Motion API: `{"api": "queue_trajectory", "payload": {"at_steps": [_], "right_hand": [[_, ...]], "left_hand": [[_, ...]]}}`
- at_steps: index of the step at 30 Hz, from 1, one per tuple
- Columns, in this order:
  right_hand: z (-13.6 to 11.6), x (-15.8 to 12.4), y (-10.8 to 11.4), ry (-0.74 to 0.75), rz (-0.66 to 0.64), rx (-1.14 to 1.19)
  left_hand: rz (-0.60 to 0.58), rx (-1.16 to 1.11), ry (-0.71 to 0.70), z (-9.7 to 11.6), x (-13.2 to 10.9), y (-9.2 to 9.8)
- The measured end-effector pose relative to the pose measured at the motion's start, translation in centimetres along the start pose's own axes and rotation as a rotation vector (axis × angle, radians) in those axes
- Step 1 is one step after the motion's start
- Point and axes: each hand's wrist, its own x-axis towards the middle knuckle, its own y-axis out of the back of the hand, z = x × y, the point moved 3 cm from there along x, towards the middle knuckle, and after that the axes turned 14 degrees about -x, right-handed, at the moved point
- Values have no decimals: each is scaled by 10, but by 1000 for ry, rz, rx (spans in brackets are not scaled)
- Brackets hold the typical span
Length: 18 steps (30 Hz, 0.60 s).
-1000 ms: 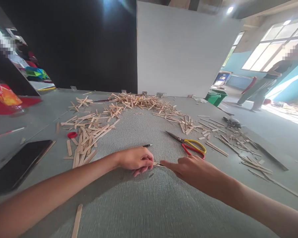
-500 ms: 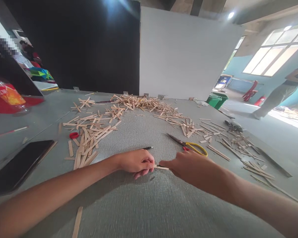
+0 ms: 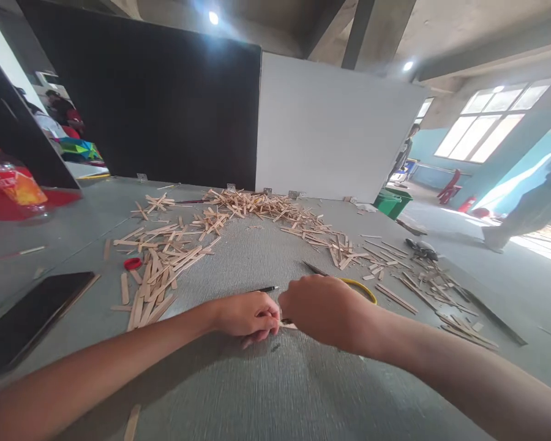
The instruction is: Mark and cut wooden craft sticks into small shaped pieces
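Observation:
My left hand (image 3: 250,315) is closed, its fingers pinching a thin wooden craft stick (image 3: 290,326) low over the table. Right beside it, my right hand (image 3: 326,309) is curled at the stick's other end. A small dark piece shows under the right fingers, but the hand hides what it is. Scissors with a yellow handle (image 3: 362,286) lie just beyond my right hand, partly covered by it. Behind the left hand rests a black pen (image 3: 269,288).
Heaps of craft sticks (image 3: 156,282) arc across the grey table. Cut scraps (image 3: 434,278) are scattered on the right. At left are a phone (image 3: 41,312), a red ring (image 3: 132,263) and a bottle (image 3: 16,184). Black (image 3: 165,110) and white (image 3: 321,128) panels stand behind.
My right hand has moved left, close against my left hand, and turned so its back covers more of the stick and scissors. The view has tilted up slightly.

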Motion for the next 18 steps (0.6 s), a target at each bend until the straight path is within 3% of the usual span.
{"api": "queue_trajectory", "payload": {"at_steps": [6, 8, 10, 15, 18], "right_hand": [[-4, -34, -73, -55, 175, 0], [-10, -42, -85, -112, 192, 30], [-15, -41, -77, -111, 148, -27], [-6, -13, -12, -50, -93, -2], [4, -3, -1, -32, -144, 12]], "left_hand": [[-4, -26, 9, -2, 2, 0], [-6, -34, 12, -3, 3, 0], [-7, -41, 11, -3, 4, 0], [-2, -52, 15, -5, 3, 1], [-2, -51, 15, -3, 2, 1]]}}
